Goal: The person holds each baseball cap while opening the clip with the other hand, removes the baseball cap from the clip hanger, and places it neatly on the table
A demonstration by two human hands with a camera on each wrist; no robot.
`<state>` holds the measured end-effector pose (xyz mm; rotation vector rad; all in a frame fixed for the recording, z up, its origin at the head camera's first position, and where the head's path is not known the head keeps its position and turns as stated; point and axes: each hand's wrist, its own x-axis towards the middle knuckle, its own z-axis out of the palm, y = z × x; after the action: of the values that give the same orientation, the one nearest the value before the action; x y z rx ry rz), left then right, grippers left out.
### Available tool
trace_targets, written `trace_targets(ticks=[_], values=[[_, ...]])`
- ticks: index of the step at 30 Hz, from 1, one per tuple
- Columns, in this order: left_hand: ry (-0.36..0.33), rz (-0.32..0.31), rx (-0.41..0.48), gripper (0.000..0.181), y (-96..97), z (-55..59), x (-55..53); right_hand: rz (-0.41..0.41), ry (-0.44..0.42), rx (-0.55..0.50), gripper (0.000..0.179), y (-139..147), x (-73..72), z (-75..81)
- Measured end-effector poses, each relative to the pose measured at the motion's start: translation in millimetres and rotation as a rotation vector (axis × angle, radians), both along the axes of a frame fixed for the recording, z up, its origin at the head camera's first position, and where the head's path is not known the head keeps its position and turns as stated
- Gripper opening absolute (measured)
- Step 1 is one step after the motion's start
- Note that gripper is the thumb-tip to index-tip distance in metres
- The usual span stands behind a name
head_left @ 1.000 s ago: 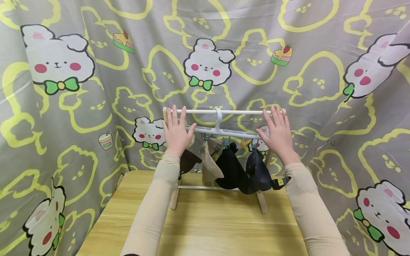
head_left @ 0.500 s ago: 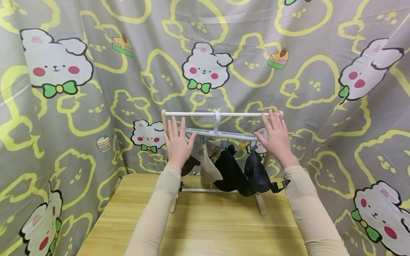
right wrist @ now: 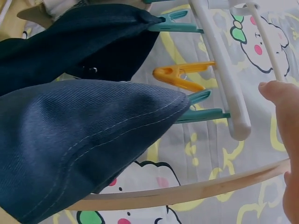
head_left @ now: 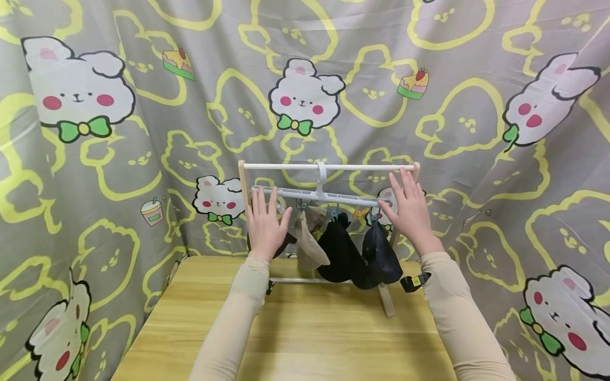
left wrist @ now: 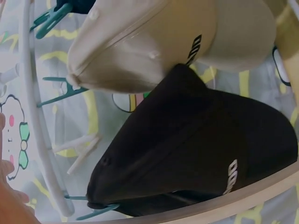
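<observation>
A pale blue hanger (head_left: 286, 192) hooks over the white rod of a small wooden rack (head_left: 329, 166), tilted lower at its right end. From its teal clips (right wrist: 187, 25) hang several caps: a beige cap (head_left: 311, 246), a black cap (head_left: 337, 259), a navy cap (head_left: 381, 259) and a dark cap (left wrist: 187, 149), mostly behind the left hand in the head view. My left hand (head_left: 268, 227), fingers straight, is before the hanger's left end. Near its right end my right hand (head_left: 410, 214) is spread, thumb by the hanger; contact cannot be told.
An orange clip (right wrist: 182, 75) and a white clip (left wrist: 79, 149) on the hanger hold nothing. The rack stands on a wooden table (head_left: 324, 338). Patterned grey curtains (head_left: 190, 148) enclose the back and sides. A wooden side piece (right wrist: 177, 193) runs past the caps.
Both hands have moved down from the rod's ends, and the hanger's left end now shows above the left fingers. The caps hang much as before; the head view has shifted slightly.
</observation>
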<state>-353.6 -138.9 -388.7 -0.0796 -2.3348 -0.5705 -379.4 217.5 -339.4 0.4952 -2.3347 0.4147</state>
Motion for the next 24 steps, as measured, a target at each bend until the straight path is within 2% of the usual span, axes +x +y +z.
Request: trace_targets(ticks=[6, 14, 24], values=[[-0.01, -0.025, 0.027, 0.067, 1.9, -11.5, 3.9, 0.025, 0.028, -0.002, 0.074, 0.0, 2.5, -9.2], [0.036, -0.063, 0.047, 0.061, 6.9, -22.7, 8.7, 0.05, 0.062, -0.032, 0.07, 2.1, 5.3, -21.6], [0.064, -0.132, 0.089, 0.059, 17.1, -39.1, 22.3, 0.054, 0.075, -0.091, 0.069, 3.8, 9.5, -34.5]])
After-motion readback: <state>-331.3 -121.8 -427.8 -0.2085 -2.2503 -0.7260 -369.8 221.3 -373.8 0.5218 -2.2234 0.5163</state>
